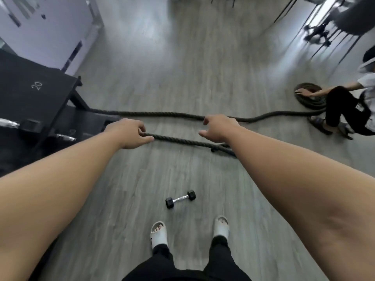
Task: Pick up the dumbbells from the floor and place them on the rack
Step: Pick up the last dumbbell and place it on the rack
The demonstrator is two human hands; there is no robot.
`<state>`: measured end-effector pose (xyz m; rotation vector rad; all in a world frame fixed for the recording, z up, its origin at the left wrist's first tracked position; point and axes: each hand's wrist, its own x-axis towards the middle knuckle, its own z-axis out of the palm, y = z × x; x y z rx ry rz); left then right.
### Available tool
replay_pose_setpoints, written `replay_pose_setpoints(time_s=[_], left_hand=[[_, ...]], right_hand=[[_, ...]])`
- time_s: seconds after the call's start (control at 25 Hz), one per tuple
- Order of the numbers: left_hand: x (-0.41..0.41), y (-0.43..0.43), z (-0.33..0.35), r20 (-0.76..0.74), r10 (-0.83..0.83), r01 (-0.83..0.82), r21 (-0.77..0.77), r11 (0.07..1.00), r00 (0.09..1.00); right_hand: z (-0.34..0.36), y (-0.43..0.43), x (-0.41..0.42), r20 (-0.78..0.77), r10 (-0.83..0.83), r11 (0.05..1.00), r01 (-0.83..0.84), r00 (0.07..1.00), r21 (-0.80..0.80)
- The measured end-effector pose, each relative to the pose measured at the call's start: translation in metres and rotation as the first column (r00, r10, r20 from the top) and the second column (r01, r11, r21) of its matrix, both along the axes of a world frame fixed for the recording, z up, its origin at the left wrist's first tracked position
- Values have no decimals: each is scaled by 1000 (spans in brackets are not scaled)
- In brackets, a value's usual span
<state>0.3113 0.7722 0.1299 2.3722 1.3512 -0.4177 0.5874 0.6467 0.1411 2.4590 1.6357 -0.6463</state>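
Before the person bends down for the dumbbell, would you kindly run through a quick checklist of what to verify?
1. Dumbbell on the floor just ahead of the feet, nothing on it: ok.
2. Left hand free: cannot tell; its fingers sit over the battle rope.
3. Right hand empty and open: ok.
4. Rack in view at left: ok.
5. Free slot on rack: cannot tell.
6. Crouching person clear of the dumbbell: ok.

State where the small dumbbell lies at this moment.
In the head view, the dumbbell lies on the grey floor, low and centre, just ahead of the person's sandalled feet, untouched by either hand.
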Motion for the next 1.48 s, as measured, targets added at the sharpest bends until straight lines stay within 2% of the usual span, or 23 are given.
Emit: replay_pose_setpoints(time_s=[0.28,0.44,0.64,0.96,1.12,1.2,1.28,1.48], left_hand=[[29,-16,-111,-146,266,-283,-118,952,953],[43,-31,-218,-105,412,-425,-203,882,905],[52,-62,-377,-125,519,-528,-342,778,846],[31,-94,-653,-178,663,-659,-448,604,728],[30,-118,-769,-137,756,-708,-486,512,641],[31,-128,-812,-124,792,-727,-502,469,597],[30,-137,-842,-115,798,-720,-523,457,591],[25,-142,-848,-86,841,-739,-531,414,533]], right_hand=[[-146,28,51,-180,158,972,-185,971,-146],[-267,21,67,-204,214,927,-264,955,-265],[-419,12,64,-266,175,873,-275,948,-403],[-681,3,29,-310,22,888,-161,950,-431],[-786,-16,6,-316,-38,877,-119,948,-465],[-825,-23,-5,-302,-52,865,-108,952,-490],[-853,-31,-10,-289,-107,866,-53,951,-497],[-861,-36,-4,-312,-221,898,68,924,-435]])
